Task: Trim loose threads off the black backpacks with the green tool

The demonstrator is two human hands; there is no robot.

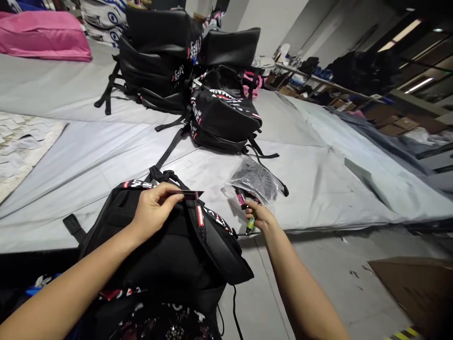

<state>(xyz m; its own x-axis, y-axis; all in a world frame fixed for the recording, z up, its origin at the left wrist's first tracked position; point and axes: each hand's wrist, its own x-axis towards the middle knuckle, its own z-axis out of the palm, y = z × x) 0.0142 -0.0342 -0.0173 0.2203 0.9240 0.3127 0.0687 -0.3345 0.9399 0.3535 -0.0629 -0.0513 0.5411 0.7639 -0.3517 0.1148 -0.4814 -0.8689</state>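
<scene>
My left hand (157, 208) pinches a thin dark card (191, 194) between thumb and fingers, above a black backpack (155, 250) lying at the table's near edge. My right hand (260, 216) is closed on a small green tool with a dark tip (250, 224), by the table's front edge. Just beyond its fingers, a dark tag with pink print (241, 197) lies at the mouth of a clear plastic bag (256, 179) that holds dark pieces. Red and white lettering runs along the backpack's opening and strap.
Black backpacks (226, 111) are piled at the back middle, with straps trailing over the pale sheet (311, 174). A pink bag (46, 35) lies at the back left. A cardboard box (417, 288) stands on the floor at the right.
</scene>
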